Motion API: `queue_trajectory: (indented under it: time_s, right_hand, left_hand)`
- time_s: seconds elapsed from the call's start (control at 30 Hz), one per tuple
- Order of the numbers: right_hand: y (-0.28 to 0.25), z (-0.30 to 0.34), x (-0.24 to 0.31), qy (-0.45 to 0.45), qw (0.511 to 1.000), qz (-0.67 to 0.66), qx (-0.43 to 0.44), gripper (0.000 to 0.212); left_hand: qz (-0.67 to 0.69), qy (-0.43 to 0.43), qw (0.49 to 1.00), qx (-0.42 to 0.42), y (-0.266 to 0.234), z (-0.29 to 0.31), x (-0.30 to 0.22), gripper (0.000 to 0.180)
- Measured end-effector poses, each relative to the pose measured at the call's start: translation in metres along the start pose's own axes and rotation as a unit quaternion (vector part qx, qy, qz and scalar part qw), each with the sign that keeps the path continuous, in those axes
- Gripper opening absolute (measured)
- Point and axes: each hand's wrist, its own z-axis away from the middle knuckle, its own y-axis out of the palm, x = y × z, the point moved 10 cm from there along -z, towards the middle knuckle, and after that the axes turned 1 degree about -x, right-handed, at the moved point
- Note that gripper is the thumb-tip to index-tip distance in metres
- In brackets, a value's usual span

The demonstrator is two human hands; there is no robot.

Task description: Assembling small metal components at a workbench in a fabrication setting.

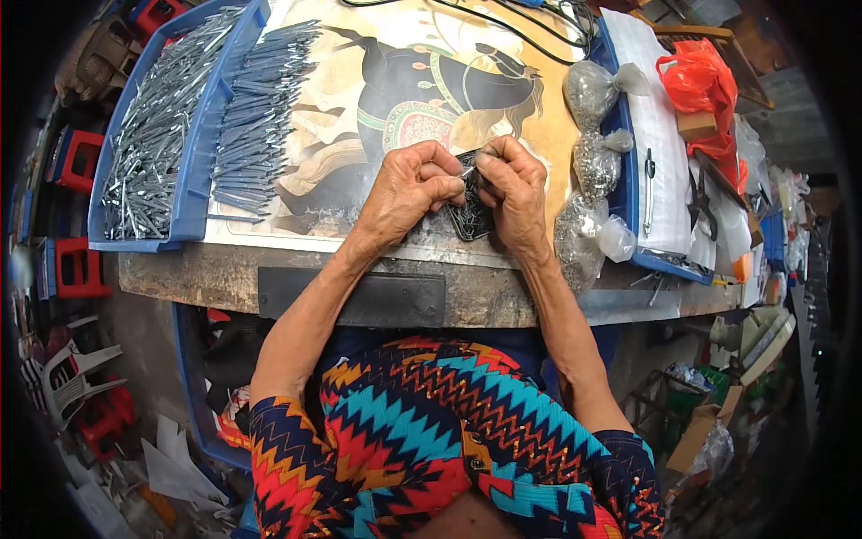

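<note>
Both hands meet over a small dark tray of tiny metal pieces near the table's front edge. My left hand is closed, thumb and fingertips pinched together at the tray's left side. Opposite it, my right hand is also closed in a pinch, its fingertips at the tray's upper right. A small shiny bit shows between the two sets of fingertips, too small to name. Left of my hands, slim grey metal rods lie in a long pile. More such rods fill a blue bin beside them.
A horse-patterned sheet covers the tabletop. Knotted clear bags of small parts stand at the right, before a blue tray with white sheeting, a pen and pliers. Black cables cross the far edge. Red stools stand left.
</note>
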Motion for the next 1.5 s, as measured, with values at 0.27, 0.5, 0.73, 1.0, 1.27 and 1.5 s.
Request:
queue_trajectory:
  time_s: [0.27,0.5,0.73,1.0,1.27,1.5]
  right_hand:
    - [-0.002,-0.003,0.015,-0.058,0.988,0.144,0.007,0.012]
    - [-0.006,-0.007,0.006,0.023,0.990,0.138,0.029,0.015]
    - [0.004,-0.001,0.018,-0.112,0.898,0.419,0.076,0.013]
    - [0.022,0.008,0.017,-0.155,0.842,0.508,0.094,0.018]
    - [0.021,0.007,0.015,-0.166,0.823,0.535,0.092,0.013]
    - [0.027,0.009,0.017,-0.204,0.796,0.562,0.093,0.013]
  left_hand:
    - [-0.089,0.028,0.996,-0.012,-0.002,0.000,-0.004,0.008]
    - [-0.231,0.105,0.967,-0.030,-0.009,-0.001,-0.024,0.008]
    - [-0.161,0.094,0.976,-0.113,-0.043,0.000,-0.030,0.008]
    - [-0.171,0.087,0.972,-0.132,-0.053,0.001,-0.032,0.012]
    - [-0.202,0.068,0.969,-0.122,-0.055,-0.003,-0.024,0.016]
    - [-0.196,0.071,0.970,-0.123,-0.051,-0.002,-0.025,0.018]
